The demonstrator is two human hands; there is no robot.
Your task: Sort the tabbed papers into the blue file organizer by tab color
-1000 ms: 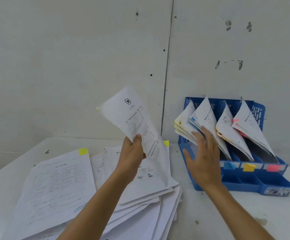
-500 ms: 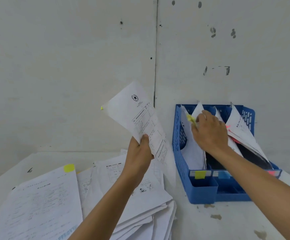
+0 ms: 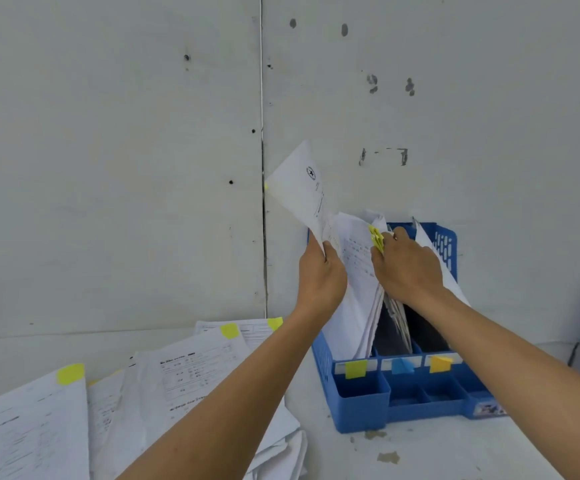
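My left hand [image 3: 321, 277] grips a white printed sheet with a yellow tab [image 3: 302, 188] and holds it upright at the left end of the blue file organizer [image 3: 361, 407]. My right hand [image 3: 408, 268] grips the tops of the yellow-tabbed papers [image 3: 359, 271] standing in the leftmost slot, its fingers curled over their yellow tabs [image 3: 376, 239]. The organizer's front rail carries a yellow label [image 3: 355, 368], a blue label [image 3: 402, 366] and an orange label [image 3: 440, 363]. My right forearm hides the rightmost slots.
A loose pile of white tabbed papers [image 3: 191, 382] lies on the white table [image 3: 455, 452] to the left, several with yellow tabs. A grey wall [image 3: 108, 168] stands right behind the organizer. More papers [image 3: 434, 258] lean in the right slots.
My left hand has carried the yellow-tabbed sheet rightward to the organizer's leftmost slot. My right hand stays on the papers in that slot, pulling them aside. The camera moved closer.
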